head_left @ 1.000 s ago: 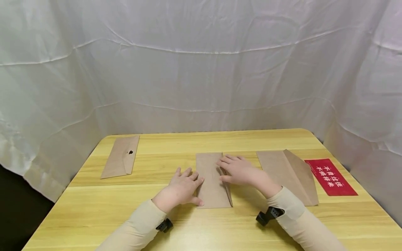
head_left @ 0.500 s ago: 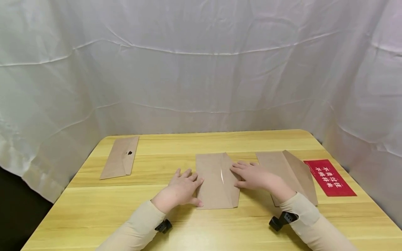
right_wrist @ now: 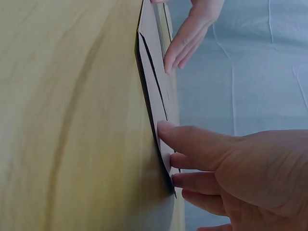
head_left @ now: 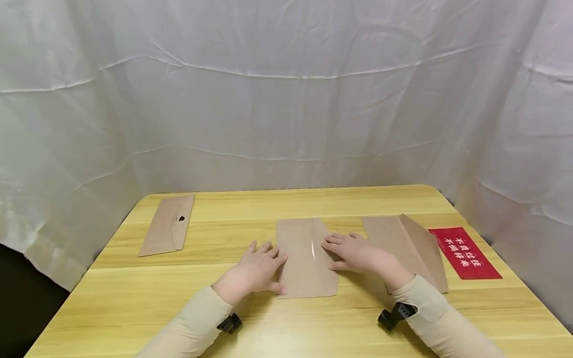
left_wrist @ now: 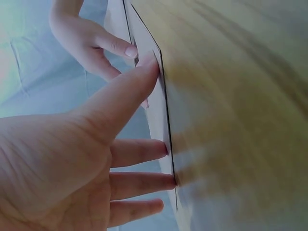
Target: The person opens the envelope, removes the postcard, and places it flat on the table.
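Note:
A brown paper envelope [head_left: 294, 261] lies in the middle of the table, its flap unfolded to the right. A thin white sliver shows at its mouth. My left hand [head_left: 251, 272] rests with spread fingers on its left edge; in the left wrist view the thumb [left_wrist: 127, 91] lies over the paper near the edge. On the flap rests my right hand [head_left: 360, 257], fingers extended. In the right wrist view the right thumb [right_wrist: 192, 139] touches the flap, which sits slightly off the table. Nothing is gripped by either hand.
A second brown envelope [head_left: 389, 238] with its flap unfolded lies partly behind the right wrist. Beside it is a red card [head_left: 465, 253] with white characters. A closed envelope [head_left: 163, 226] with a dark seal lies at the far left. White curtains [head_left: 286, 114] surround the wooden table [head_left: 286, 328].
The middle envelope's flap has swung out to the right and now lies flatter, revealing the white sliver. My right hand moved right with it, then slightly back. The left hand stayed in place.

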A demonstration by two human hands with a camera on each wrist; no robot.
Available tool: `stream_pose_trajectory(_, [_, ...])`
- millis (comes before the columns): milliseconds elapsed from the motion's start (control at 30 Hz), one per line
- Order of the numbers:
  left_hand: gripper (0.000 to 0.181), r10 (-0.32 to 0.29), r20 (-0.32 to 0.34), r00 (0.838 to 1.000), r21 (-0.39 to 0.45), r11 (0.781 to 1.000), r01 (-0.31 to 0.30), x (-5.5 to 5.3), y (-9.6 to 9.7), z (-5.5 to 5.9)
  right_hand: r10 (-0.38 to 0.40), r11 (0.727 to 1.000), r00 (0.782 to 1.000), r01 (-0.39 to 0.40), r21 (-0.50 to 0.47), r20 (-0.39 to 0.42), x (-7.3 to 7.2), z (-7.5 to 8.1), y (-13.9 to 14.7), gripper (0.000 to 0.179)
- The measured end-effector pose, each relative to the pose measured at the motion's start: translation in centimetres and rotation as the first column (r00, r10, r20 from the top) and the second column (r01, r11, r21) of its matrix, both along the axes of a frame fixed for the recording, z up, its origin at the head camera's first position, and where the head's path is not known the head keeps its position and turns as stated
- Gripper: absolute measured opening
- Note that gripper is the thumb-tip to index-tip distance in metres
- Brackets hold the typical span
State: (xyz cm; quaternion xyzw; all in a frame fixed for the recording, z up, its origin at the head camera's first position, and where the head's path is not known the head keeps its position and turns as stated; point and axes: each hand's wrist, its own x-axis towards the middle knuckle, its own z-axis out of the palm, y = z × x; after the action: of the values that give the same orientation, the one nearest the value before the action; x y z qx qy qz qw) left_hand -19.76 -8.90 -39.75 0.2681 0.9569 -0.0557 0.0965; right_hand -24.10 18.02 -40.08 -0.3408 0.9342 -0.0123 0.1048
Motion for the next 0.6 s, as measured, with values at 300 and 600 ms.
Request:
stream_pose_trajectory(300, [0.068,-0.186,-0.089,0.978,0.024,0.982,0.189,-0.3,1.9,0.4,0.030,0.998,1.000,-0.030,-0.059,-0.002,-0.7,-0.5,0.2,0.066])
stream_pose_trajectory(600, [0.053,-0.301,-0.056,0.952,0.083,0.949,0.305,-0.8,4.8,0.7,0.083,0.992,0.997,-0.083,-0.099,-0.004,-1.3,-0.8,0.9,0.068])
